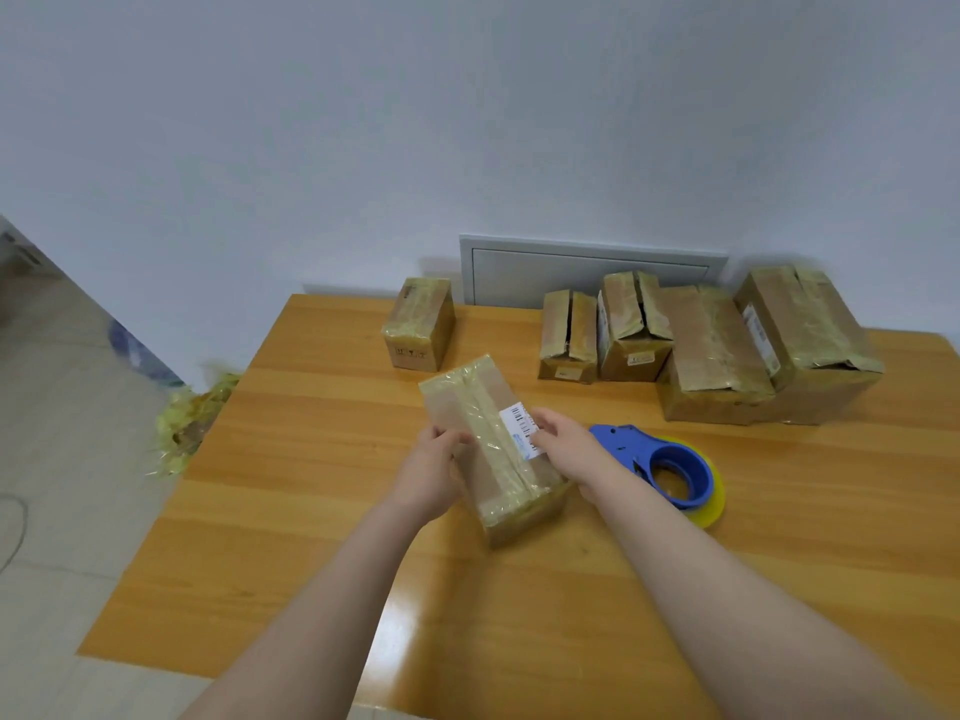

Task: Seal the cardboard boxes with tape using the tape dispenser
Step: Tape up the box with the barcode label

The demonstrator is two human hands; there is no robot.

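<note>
Both hands grasp a taped cardboard box (493,444) at frame centre.
The left hand (431,470) and right hand (571,449) grip its opposite sides; the blue tape dispenser (670,465) lies on the wooden surface (311,511) just right of it.

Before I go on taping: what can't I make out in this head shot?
All head view.
- held box: underside hidden by the box itself, side faces by the left hand and right hand.
- label: print too small, partly under fingers.
- tape dispenser: tape's free end too small to find.
- open boxes at the back: insides dark between flaps.
- blue thing on floor: blurred.
</note>
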